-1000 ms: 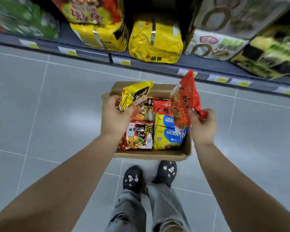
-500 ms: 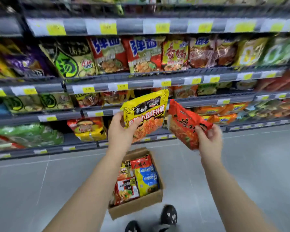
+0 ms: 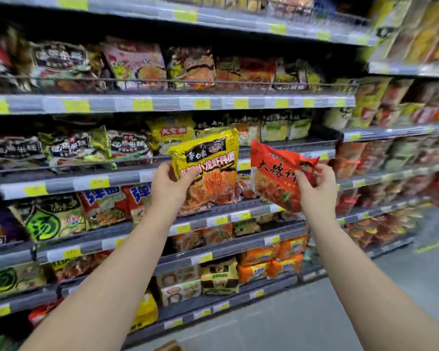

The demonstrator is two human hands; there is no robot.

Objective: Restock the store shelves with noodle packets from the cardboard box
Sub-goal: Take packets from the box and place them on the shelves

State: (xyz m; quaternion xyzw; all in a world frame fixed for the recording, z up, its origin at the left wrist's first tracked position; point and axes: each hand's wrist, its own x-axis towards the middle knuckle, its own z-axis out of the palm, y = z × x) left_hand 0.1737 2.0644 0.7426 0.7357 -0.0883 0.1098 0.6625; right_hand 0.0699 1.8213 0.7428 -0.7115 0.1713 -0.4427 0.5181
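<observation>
Noodle packets are held up before the shelves (image 3: 162, 103): a yellow packet (image 3: 207, 168) gripped by the left hand (image 3: 171, 186), a red packet (image 3: 276, 173) at 3 o'clock gripped by the right hand (image 3: 314, 188). Placement is in hand; next, matching shelf rows must be found, probably.

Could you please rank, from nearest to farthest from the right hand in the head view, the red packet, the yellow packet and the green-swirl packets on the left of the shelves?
1. Red packet, held in the right hand.
2. Yellow packet, to its left, in the left hand.
3. Green-swirl packets, far left, on a lower shelf.
</observation>
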